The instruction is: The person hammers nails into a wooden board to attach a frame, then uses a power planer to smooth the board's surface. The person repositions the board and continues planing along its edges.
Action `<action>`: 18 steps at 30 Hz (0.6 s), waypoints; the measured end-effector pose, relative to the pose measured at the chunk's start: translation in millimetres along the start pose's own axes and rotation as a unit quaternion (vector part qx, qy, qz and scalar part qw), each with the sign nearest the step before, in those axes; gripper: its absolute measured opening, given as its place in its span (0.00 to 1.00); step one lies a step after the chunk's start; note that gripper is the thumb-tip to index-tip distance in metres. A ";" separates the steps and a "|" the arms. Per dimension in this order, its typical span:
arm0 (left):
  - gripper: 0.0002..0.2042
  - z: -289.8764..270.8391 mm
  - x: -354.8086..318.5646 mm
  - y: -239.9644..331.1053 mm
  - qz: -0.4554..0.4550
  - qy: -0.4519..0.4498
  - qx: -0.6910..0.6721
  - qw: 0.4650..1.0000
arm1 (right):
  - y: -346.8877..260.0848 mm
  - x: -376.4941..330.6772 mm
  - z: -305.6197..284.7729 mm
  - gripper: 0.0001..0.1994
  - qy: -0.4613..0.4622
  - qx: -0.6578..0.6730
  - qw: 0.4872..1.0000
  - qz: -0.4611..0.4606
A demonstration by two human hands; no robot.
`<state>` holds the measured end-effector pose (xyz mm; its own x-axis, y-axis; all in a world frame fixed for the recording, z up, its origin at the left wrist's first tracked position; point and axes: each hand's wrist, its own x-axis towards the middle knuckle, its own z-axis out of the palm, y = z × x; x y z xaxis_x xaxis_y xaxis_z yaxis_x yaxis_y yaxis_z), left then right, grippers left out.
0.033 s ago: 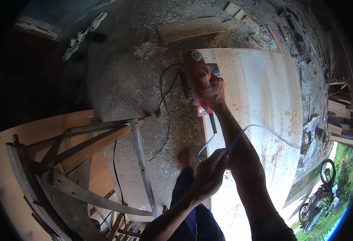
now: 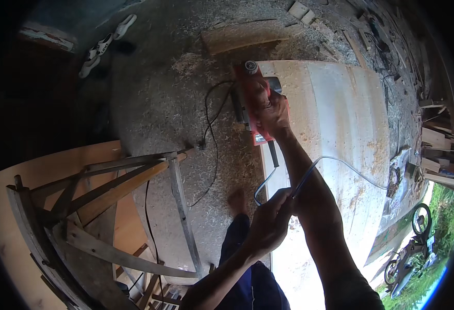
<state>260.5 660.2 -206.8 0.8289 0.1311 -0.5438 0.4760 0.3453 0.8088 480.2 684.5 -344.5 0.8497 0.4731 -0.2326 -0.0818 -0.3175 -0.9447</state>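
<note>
My right hand (image 2: 272,114) is closed around the handle of a red electric planer (image 2: 248,73). The planer rests along the left edge of a wide pale wooden board (image 2: 335,108), near its far end. From the planer's near end a grey power cord (image 2: 348,168) loops back. My left hand (image 2: 268,226) pinches this cord beside my right forearm. Beyond the forearm, the cord runs right across the board. Palm and fingertips of my right hand are partly hidden.
A wooden frame (image 2: 180,206) stands at the left, before a curved plywood sheet (image 2: 56,160). A black cable (image 2: 216,150) lies on the shaving-strewn floor. Timber offcuts (image 2: 247,37) lie beyond the board. White shoes (image 2: 103,44) are far left; a motorcycle (image 2: 410,253) is outside right.
The planer and my right hand have shifted very slightly farther away along the board. My left hand keeps its hold on the cord.
</note>
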 end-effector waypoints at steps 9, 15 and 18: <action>0.14 32.7 -12.0 -13.7 0.179 0.055 0.152 0.971 | -7.0 0.0 -13.6 0.36 0.028 0.049 0.997 0.049; 0.14 68.8 -77.4 -48.0 0.112 -0.052 0.093 0.988 | 47.3 -179.7 -36.5 0.34 0.033 -0.051 0.992 0.111; 0.13 73.0 -99.0 -60.9 0.074 -0.058 0.083 0.992 | 57.0 -277.5 -35.4 0.25 0.052 -0.080 0.992 0.081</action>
<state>170.9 558.4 -185.9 0.9169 0.0583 -0.3948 0.3804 0.1712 0.9088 258.3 506.1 -325.6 0.8818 0.3210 -0.3456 -0.1449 -0.5129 -0.8461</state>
